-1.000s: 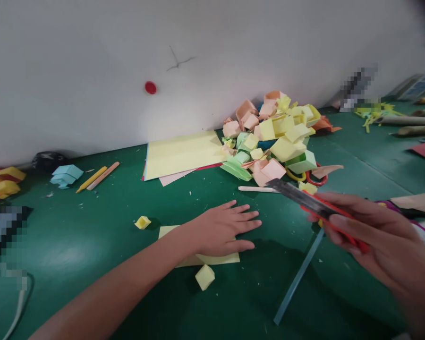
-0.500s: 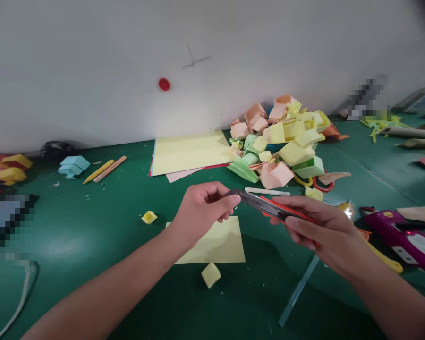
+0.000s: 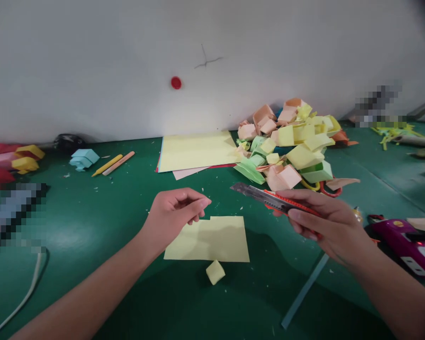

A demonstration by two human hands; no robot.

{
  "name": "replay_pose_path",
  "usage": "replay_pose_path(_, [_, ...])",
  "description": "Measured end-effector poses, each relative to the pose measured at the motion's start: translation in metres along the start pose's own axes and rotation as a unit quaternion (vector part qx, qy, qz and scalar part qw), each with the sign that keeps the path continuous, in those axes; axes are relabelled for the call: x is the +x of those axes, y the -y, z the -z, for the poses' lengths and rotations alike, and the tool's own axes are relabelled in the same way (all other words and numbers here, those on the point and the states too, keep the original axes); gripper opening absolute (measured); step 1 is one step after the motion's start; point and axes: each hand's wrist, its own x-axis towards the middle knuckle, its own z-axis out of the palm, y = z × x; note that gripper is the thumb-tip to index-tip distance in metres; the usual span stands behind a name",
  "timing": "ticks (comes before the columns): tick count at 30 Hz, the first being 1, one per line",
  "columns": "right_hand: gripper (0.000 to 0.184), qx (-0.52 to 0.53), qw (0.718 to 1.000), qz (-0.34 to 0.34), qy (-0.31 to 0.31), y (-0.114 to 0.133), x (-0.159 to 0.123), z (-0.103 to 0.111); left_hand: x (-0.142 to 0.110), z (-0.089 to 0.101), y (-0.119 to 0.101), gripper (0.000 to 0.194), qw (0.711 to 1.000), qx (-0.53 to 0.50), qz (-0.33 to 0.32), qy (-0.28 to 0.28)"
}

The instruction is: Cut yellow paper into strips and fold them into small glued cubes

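Lying well left of the hands, a bundle of red, pink and yellow folded paper pieces [image 3: 16,163] is cut off by the edge; nearer, a flat dark-rimmed oblong [image 3: 12,212] is blurred into blocks, and a white cable [image 3: 33,283] runs out of sight. Beyond the left hand [image 3: 173,210], to its left, are a glossy black lump [image 3: 68,141], too dark to identify, a light blue folded paper shape [image 3: 85,158], and a yellow pen-like stick [image 3: 108,165] beside a peach one [image 3: 119,163]. The left hand hangs above the green worktop [image 3: 106,222], fingers curled, thumb tip against the forefinger; whether anything small is pinched there is hard to make out. It hides the far left corner of a pale yellow paper rectangle [image 3: 219,241] lying flat between and below the hands. A small pale yellow paper cube [image 3: 216,273] sits at that sheet's near edge. Beyond the hands, a stack of coloured sheets [image 3: 198,151] meets a heap of peach, yellow and green folded paper pieces [image 3: 292,146]. The right hand [image 3: 329,224] grips a red-orange cutter with a metal blade [image 3: 276,201], the tip pointing leftward, apart from the left hand; the fingers cover its rear. Right of it, a magenta device [image 3: 405,245] is cut off.
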Motion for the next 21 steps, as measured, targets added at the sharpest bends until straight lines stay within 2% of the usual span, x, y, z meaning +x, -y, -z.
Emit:
replay_pose_path(5, [0.040, -0.031, 0.999, 0.020, 0.040, -0.006, 0.001, -0.009, -0.017, 0.011, 0.007, 0.032, 0.997, 0.057, -0.005, 0.043])
replay_pose_path(8, [0.037, -0.093, 0.994, 0.039, 0.048, -0.010, -0.002, -0.015, -0.022, 0.009, 0.004, 0.035, 0.993, 0.106, -0.027, 0.031])
replay_pose_path(11, [0.032, -0.157, 0.982, 0.081, 0.060, -0.010, -0.006, -0.024, -0.022, 0.001, -0.003, 0.032, 0.988, 0.145, -0.051, 0.011])
replay_pose_path(15, [0.024, -0.198, 0.967, 0.130, 0.089, -0.008, -0.009, -0.035, -0.020, -0.009, -0.009, 0.015, 0.983, 0.175, -0.058, 0.015])
replay_pose_path(21, [0.026, -0.193, 0.970, 0.105, 0.104, -0.012, -0.010, -0.036, -0.020, -0.009, -0.009, 0.016, 0.985, 0.163, -0.033, 0.051])
